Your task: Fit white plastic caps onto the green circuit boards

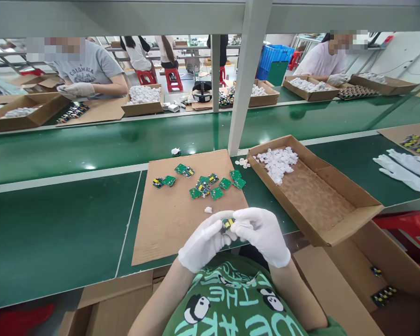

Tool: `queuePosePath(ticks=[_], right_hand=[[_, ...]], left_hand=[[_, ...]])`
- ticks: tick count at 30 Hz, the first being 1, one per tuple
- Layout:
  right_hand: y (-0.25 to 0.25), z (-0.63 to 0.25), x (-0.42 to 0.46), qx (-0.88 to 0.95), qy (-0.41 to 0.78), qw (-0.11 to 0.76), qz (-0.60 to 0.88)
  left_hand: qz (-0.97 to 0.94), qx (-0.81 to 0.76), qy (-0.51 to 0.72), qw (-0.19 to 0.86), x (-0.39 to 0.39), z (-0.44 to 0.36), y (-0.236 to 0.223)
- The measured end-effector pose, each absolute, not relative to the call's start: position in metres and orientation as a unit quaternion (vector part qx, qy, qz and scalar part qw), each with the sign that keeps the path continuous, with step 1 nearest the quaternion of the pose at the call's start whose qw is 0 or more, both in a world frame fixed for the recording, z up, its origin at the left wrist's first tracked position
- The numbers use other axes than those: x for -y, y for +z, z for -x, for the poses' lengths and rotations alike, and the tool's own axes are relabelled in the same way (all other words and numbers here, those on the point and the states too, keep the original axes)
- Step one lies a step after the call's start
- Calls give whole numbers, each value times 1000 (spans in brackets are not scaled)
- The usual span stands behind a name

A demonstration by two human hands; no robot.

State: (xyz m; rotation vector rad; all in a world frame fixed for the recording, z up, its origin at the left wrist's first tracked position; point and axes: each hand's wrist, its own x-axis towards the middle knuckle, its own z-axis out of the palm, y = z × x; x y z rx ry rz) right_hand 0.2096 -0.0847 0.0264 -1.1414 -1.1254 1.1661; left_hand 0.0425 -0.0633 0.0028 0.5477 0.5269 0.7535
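Note:
Both of my hands wear white gloves and meet close to my body, above the near edge of a cardboard sheet (161, 228). Between them is a small circuit board (228, 224) with a yellow part on it. My left hand (206, 241) grips the board from the left, fingers closed. From the right, my right hand (262, 233) pinches at the same board; its fingertips hide part of it. Beyond my hands, several green circuit boards (217, 193) lie scattered on the sheet, some showing yellow parts. One small white piece (208, 210) rests just past my hands.
At right stands a shallow cardboard box (329, 205) with a heap of white pieces (278, 161). White gloves (399, 170) lie farther right. A pale upright post (247, 79) rises behind the sheet. Across the green conveyor (91, 149), co-workers sit by boxes. An open carton (357, 280) stands below right.

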Motion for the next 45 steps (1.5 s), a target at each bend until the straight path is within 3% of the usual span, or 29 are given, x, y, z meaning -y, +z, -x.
queuePosePath(ticks=[6,16,21,29,35,39,43,45], right_hand=[[37,-211,87,544,428,546,472],[14,-196,96,607,341,491,524],[20,-195,96,576,271,510,579],[37,-207,93,604,370,546,447],[46,-205,96,520,460,551,463],[38,-199,101,566,371,554,484],[26,-195,103,625,299,569,442],[26,-198,102,626,296,568,445]], left_hand=[[-149,-284,412,853,63,-44,14],[-259,-250,456,814,69,-51,11],[-357,-300,444,765,71,-45,3],[-587,-355,465,560,72,-33,-3],[-794,-254,489,256,61,-26,-18],[-810,-260,514,108,58,-30,-23],[-798,-243,549,44,57,-32,-25],[-786,-246,556,111,57,-29,-21]])
